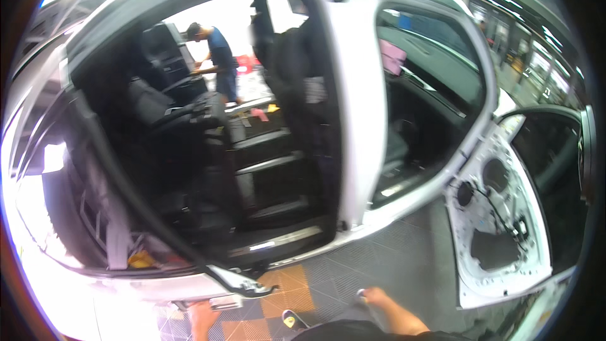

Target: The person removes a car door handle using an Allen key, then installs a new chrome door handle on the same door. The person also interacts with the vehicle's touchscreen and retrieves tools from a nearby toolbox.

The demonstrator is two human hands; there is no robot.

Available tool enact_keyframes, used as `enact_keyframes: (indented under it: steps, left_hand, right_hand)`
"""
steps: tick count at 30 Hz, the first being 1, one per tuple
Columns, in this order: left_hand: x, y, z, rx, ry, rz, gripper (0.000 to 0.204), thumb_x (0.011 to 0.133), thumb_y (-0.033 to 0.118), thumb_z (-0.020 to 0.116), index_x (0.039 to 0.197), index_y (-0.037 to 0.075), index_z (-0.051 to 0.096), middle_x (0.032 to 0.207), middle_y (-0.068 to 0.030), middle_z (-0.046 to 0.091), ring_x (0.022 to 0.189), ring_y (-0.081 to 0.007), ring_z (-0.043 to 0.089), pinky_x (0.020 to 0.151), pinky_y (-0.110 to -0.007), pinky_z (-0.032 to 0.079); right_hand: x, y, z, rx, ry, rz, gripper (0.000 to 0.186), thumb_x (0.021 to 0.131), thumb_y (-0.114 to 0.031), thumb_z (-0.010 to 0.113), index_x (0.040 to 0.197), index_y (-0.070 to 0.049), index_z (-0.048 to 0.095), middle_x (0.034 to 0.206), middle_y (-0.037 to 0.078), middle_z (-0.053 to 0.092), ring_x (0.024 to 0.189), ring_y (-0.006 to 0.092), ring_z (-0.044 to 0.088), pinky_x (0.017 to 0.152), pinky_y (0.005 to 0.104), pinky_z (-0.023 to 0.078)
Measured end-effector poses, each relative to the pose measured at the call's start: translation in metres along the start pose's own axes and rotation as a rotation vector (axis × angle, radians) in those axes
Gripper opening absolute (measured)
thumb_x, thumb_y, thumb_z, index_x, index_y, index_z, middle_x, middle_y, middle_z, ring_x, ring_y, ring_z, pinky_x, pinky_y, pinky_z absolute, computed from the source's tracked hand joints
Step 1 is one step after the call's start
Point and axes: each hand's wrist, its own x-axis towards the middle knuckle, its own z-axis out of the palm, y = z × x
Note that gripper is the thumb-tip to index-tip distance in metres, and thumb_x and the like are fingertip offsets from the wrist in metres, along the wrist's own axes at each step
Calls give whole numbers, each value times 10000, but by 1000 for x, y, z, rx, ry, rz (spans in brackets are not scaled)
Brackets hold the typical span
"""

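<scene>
My left hand (202, 312) is at the lower left, against the edge of a white car door (120, 297); its fingers are partly hidden and blurred there. My right hand (375, 300) hangs low, right of centre above the tiled floor, fingers curled round a small pale object too blurred to name. In front of me is the car's open doorway (338, 88), showing black seats (158, 101) and a stripped cabin floor (265, 196) with metal rails. A dark rubber strip (246, 284) lies along the door's edge at the bottom.
Another person (221, 57) in blue stands beyond the far doorway. At right, another door (499, 252) hangs open with its inner panel stripped, near the front opening with a pink item (392, 57) inside. Grey and orange tiles (290, 281) cover the floor below.
</scene>
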Motion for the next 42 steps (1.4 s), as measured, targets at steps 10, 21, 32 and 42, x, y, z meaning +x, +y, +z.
enact_keyframes:
  steps: [10,21,32,42]
  left_hand:
    - [14,95,-23,489,-152,-376,395,894,356,663,1194,128,781,1076,-134,797,925,-359,767,821,-523,594]
    - [217,662,108,-616,-702,484,634,963,497,646,1416,54,662,1410,-251,664,1297,-413,648,1132,-498,482]
    - [817,1020,111,-1041,403,97,300,927,91,640,1215,13,672,1267,-217,647,1238,-419,604,1077,-494,477]
    - [1145,880,247,-546,-79,-1274,695,1093,430,404,1587,-58,384,1629,-231,386,1537,-394,342,1260,-619,264]
  right_hand:
    - [-50,335,-122,337,369,644,476,923,-310,631,1227,38,744,1299,297,706,1275,431,664,1092,486,517]
    - [148,185,-337,447,145,26,502,1013,-306,620,1402,11,626,1275,251,735,1197,394,712,1053,445,541]
    - [364,188,-701,247,276,26,468,997,-186,630,1408,33,581,1169,213,771,1065,377,755,973,447,580]
    - [709,-26,-813,-383,655,101,968,1026,-633,537,1632,76,278,1627,434,264,1481,652,287,1162,768,272]
